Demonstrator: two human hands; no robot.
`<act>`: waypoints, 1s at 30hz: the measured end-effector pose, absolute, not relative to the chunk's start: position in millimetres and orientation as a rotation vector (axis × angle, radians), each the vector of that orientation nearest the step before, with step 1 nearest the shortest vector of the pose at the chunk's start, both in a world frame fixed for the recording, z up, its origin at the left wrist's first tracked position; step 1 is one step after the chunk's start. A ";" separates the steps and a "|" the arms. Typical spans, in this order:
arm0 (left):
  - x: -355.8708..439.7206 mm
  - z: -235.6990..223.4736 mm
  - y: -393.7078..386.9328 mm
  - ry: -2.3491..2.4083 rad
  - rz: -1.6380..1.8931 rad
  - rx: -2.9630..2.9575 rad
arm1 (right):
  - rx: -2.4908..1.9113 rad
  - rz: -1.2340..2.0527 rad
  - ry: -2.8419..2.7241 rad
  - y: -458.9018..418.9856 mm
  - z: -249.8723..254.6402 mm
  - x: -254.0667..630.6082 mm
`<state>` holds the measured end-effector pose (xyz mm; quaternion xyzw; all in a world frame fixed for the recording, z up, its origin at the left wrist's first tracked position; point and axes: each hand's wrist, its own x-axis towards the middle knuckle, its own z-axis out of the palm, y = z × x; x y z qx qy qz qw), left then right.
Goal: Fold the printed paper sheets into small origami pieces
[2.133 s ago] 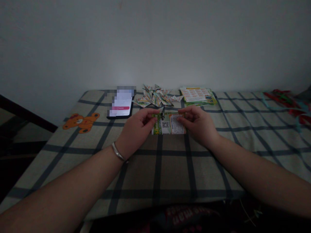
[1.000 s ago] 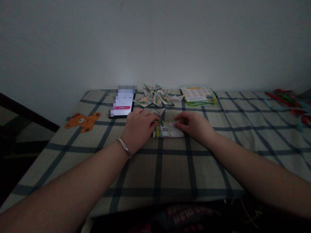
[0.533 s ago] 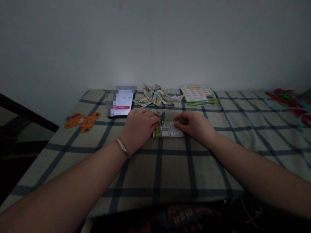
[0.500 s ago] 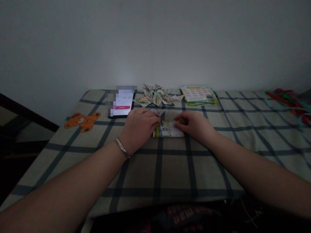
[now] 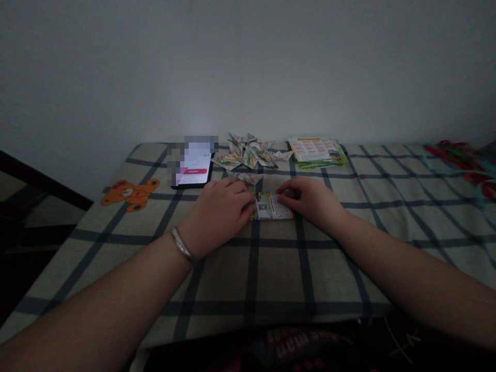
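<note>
A small folded sheet of printed paper point(image 5: 270, 207), green and white with a code square on it, lies flat on the checked cloth point(image 5: 222, 279). At its left end, my left hand point(image 5: 222, 212) is closed with thumb and fingers on the edge. My right hand point(image 5: 310, 199) pinches the right end between curled fingers and thumb. Just beyond the left fingers lies one folded paper piece point(image 5: 251, 178). Farther back is a heap of similar pointed folded papers point(image 5: 250, 153).
A lit phone point(image 5: 192, 168) lies at the back left, near an orange bear cutout point(image 5: 132, 194). Behind my right hand is a stack of printed sheets point(image 5: 318, 151). Red and green strips point(image 5: 457, 155) lie at the far right, and a wall point(image 5: 248, 67) stands behind the table.
My left hand has shifted slightly down and toward me along the paper's left end, uncovering more of the folded piece behind it. My right hand stays almost still.
</note>
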<state>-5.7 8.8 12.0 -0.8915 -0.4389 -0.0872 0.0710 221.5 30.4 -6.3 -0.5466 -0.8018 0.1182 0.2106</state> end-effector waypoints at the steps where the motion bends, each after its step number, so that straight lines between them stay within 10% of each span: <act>1: -5.5 12.4 8.3 -1.323 -0.259 -2.676 | -1.467 0.327 -2.248 31.5 -8.2 221.7; 30: 5.3 9.4 1.0 -1.326 -0.314 -2.538 | -1.042 0.054 -2.511 22.4 -7.2 211.7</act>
